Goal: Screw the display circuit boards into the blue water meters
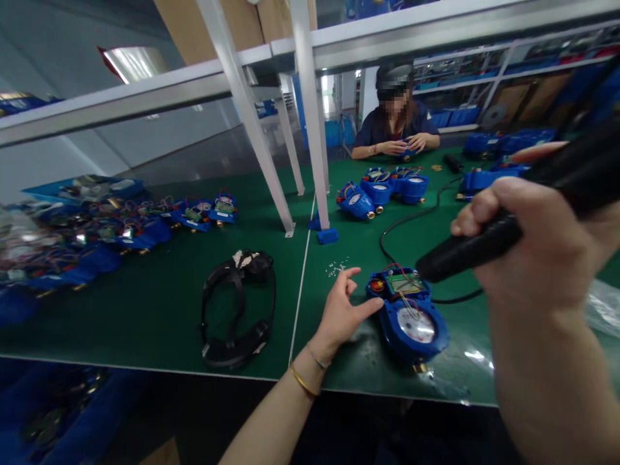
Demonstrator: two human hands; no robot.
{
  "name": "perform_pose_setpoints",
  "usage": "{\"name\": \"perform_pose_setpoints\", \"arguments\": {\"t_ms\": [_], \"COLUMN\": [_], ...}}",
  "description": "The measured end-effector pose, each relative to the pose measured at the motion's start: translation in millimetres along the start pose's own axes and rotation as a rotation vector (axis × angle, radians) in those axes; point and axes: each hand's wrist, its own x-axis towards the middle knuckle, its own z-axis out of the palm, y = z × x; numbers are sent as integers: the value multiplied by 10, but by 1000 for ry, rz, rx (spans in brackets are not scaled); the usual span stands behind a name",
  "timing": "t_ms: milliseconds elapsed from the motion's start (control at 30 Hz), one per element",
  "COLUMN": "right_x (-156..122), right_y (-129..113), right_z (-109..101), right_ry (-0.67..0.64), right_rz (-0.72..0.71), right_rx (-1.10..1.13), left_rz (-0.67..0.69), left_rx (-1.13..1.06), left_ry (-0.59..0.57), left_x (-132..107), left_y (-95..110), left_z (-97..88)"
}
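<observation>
A blue water meter [415,326] lies on the green table before me, its round dial facing up. Its upper compartment is uncovered, showing a green circuit board [404,283] and thin wires. My right hand [537,239] is wrapped round a black electric screwdriver [475,248], whose front end points down-left at the board's right side; its tip is hard to make out. At the meter's left edge, my left hand [341,307] is open, thumb stretched towards the casing and fingers loosely bent. Whether the thumb touches it I cannot tell. Small white pieces [336,267] are scattered beyond that hand.
A black head strap [237,310] lies left of my arm. Several blue meters [380,190] stand farther back, with a heap of meters [121,232] at left. A black cable [387,232] curves across the table. White shelf posts [310,116] rise mid-table. A co-worker [396,123] sits opposite, handling a meter.
</observation>
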Motion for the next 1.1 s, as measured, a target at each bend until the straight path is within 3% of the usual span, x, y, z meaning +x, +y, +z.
{"name": "perform_pose_setpoints", "arguments": {"t_ms": [100, 267, 633, 1100], "right_x": [21, -16, -61, -196], "right_y": [122, 246, 373, 390], "right_z": [45, 111, 143, 206], "right_ry": [-69, -112, -185, -432], "right_rz": [-24, 73, 168, 127], "right_rx": [-33, -117, -176, -238], "left_rz": [96, 242, 307, 339], "left_rx": [249, 485, 518, 458], "left_ry": [-68, -151, -68, -42], "left_x": [153, 291, 317, 339], "left_y": [45, 110, 87, 53], "left_z": [57, 134, 209, 239]}}
